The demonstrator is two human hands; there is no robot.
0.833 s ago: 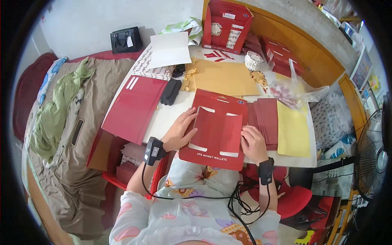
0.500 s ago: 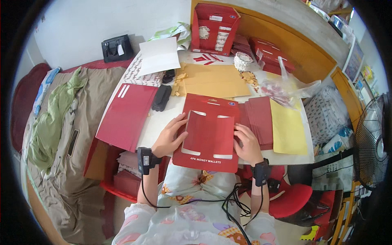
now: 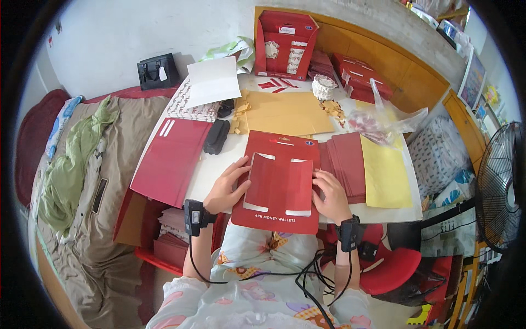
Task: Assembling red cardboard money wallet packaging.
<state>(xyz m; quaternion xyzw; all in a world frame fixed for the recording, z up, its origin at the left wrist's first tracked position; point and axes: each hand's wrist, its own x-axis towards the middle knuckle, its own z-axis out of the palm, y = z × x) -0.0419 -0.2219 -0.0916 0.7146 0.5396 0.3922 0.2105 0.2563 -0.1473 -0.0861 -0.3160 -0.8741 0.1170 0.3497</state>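
A red backing card point(image 3: 280, 227) with a hang hole at its top lies at the table's front edge, its lower end jutting out over my lap. On it sits a plain red folded wallet point(image 3: 282, 183) with pale curved slots near its corners. My left hand point(image 3: 229, 187) holds the left side, thumb and fingertips at the wallet's edge. Along the right side my right hand point(image 3: 330, 193) grips with bent fingers; its thumb is partly hidden. Right of the card is a fanned stack of dark red wallets point(image 3: 346, 164).
A large red sheet point(image 3: 170, 159) lies left, beside a black pouch point(image 3: 217, 137). Behind are a tan envelope point(image 3: 290, 113), a white tape roll point(image 3: 324, 86) and a red display box point(image 3: 286, 46). A yellow sheet point(image 3: 385, 172) and plastic bag point(image 3: 383, 118) lie right. Cables point(image 3: 315, 274) hang from my wrists.
The view has tilted slightly, so the tabletop sits a little lower in the picture. My hands keep about the same places on the card, and the wallet's middle looks slightly more creased.
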